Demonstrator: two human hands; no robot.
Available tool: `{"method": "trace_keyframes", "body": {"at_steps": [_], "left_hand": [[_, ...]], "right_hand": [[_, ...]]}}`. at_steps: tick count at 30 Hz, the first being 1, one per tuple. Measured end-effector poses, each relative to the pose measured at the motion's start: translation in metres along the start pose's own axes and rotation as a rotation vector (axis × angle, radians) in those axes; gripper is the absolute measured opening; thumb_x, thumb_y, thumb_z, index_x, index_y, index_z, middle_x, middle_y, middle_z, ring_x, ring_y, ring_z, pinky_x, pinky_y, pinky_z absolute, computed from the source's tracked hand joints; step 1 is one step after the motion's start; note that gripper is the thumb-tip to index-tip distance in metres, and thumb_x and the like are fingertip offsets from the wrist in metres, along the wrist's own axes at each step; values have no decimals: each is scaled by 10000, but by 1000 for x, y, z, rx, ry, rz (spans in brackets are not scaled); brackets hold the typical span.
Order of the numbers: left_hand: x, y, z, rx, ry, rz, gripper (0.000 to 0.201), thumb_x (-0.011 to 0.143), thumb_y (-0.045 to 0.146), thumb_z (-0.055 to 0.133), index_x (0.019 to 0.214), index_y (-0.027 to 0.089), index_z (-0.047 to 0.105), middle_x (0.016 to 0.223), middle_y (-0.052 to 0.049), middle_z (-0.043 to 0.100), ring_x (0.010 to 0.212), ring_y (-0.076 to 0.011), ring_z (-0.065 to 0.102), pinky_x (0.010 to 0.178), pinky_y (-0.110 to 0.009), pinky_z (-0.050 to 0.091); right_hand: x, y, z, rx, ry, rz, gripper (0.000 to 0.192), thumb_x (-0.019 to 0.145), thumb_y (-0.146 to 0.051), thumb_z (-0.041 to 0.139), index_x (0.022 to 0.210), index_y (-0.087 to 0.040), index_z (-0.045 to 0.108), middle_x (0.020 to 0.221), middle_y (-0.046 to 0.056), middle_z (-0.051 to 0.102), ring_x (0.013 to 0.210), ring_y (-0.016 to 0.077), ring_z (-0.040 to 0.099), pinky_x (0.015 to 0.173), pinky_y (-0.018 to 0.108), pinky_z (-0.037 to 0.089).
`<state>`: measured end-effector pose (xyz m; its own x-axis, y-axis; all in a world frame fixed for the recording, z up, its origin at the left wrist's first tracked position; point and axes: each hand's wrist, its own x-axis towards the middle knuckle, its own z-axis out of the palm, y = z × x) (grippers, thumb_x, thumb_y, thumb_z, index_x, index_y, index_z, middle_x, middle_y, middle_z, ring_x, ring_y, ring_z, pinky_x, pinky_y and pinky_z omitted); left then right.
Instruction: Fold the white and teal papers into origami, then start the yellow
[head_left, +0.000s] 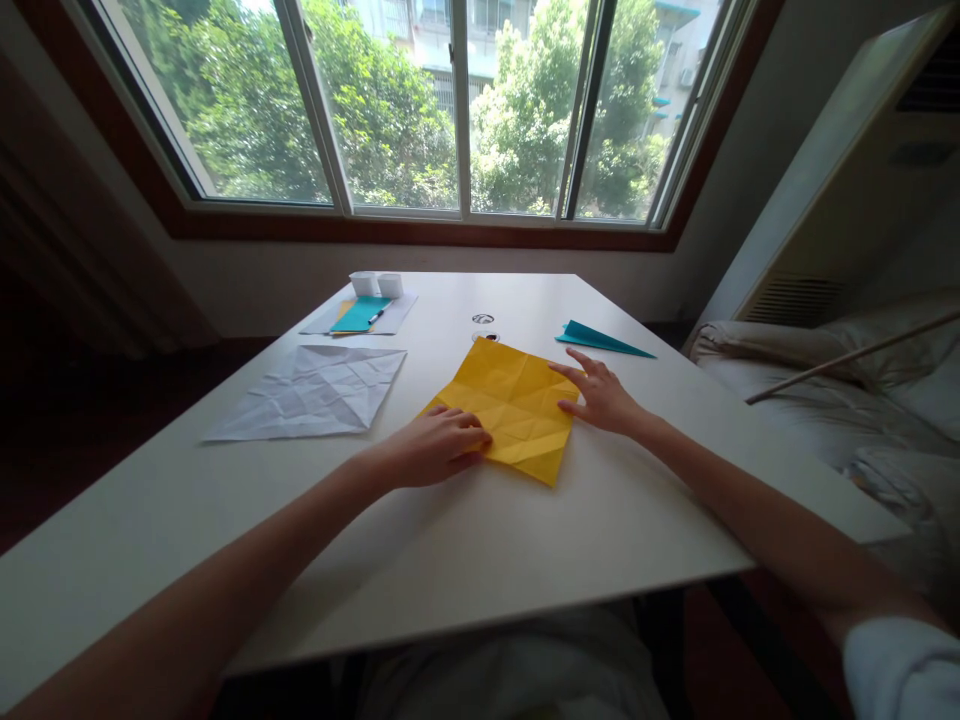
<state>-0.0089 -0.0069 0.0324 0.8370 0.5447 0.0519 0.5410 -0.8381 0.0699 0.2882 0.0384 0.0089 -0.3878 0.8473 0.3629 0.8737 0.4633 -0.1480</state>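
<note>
A square sheet of yellow paper (517, 400), crossed by many creases, lies unfolded on the white table in front of me. My left hand (439, 445) is over its near left edge, fingers bent and close together, with the thumb at the edge. The paper's left corner is partly covered by that hand. At the right edge of the sheet, my right hand (600, 392) has its fingers spread, the fingertips touching the paper. Beyond the right hand sits a folded teal paper plane (604, 340).
A creased white sheet (315, 390) lies on the left of the table (585, 560). Farther back are two small white containers (377, 284), teal paper (360, 314) and a pen (379, 313) over other sheets. A covered sofa (795, 390) stands to the right, windows ahead.
</note>
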Motion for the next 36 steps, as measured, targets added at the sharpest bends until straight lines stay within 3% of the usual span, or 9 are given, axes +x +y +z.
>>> {"method": "trace_keyframes", "body": {"at_steps": [3, 8, 14, 18, 23, 27, 30, 33, 36], "left_hand": [[-1, -4, 0, 2, 6, -17, 234, 886, 309, 394, 1013, 236, 577, 1046, -51, 601, 955, -180, 552, 861, -288, 370], [-4, -26, 1, 63, 23, -149, 234, 892, 323, 369, 919, 215, 575, 956, -40, 629, 896, -176, 576, 828, -303, 380], [-7, -41, 7, 187, 37, -362, 337, 870, 372, 363, 1139, 245, 523, 1096, -71, 595, 954, -228, 570, 784, -338, 409], [-8, -41, 7, 160, 2, -348, 361, 868, 367, 350, 1161, 264, 534, 1116, -72, 580, 974, -232, 557, 787, -329, 419], [-7, -38, 4, 79, -13, -359, 388, 843, 417, 384, 1174, 283, 536, 1141, -63, 566, 1014, -233, 537, 814, -310, 417], [-6, -41, 6, 59, 70, -612, 483, 854, 484, 313, 1213, 219, 498, 1186, -96, 540, 1031, -255, 535, 805, -339, 429], [-6, -52, 10, 57, 106, -765, 492, 860, 467, 285, 1107, 159, 579, 1137, -134, 566, 1031, -277, 538, 830, -367, 416], [-6, -65, 14, -22, 122, -734, 464, 849, 453, 311, 938, 168, 665, 1041, -126, 617, 1008, -272, 552, 855, -348, 399], [-4, -72, 19, -198, 218, -717, 397, 815, 435, 385, 900, 175, 673, 985, -108, 646, 937, -257, 583, 825, -327, 411]], "right_hand": [[-2, 3, 3, -83, -139, -143, 461, 786, -417, 527, 1234, -311, 498, 1428, 48, 300, 1272, 336, 281, 1009, 535, 242], [-4, -11, -3, 76, -245, -396, 382, 830, -439, 477, 1113, -215, 600, 1159, 77, 587, 1157, 249, 444, 986, 415, 334], [-7, -34, -13, 265, -294, -542, 254, 852, -375, 474, 951, -227, 655, 966, 52, 652, 934, 176, 567, 863, 327, 422], [-5, -30, -10, 254, -231, -422, 253, 862, -356, 458, 963, -219, 647, 959, 61, 653, 916, 186, 569, 830, 332, 437], [-2, -10, -1, 81, -118, -184, 312, 826, -393, 497, 1051, -207, 606, 1119, 97, 587, 1038, 258, 513, 885, 425, 407], [-3, -4, 4, -13, -159, -108, 459, 783, -451, 533, 1173, -210, 533, 1221, 105, 528, 1102, 287, 469, 921, 456, 380], [-4, -5, 6, -25, -159, -54, 515, 777, -471, 527, 1219, -210, 491, 1249, 97, 510, 1132, 286, 445, 937, 447, 370], [-4, -5, 8, -28, -155, 18, 610, 753, -521, 531, 1267, -204, 442, 1283, 103, 483, 1159, 302, 415, 941, 457, 362], [-3, -2, 14, -40, -171, 58, 610, 746, -563, 515, 1227, -188, 494, 1298, 117, 470, 1189, 325, 377, 950, 464, 343]]}}
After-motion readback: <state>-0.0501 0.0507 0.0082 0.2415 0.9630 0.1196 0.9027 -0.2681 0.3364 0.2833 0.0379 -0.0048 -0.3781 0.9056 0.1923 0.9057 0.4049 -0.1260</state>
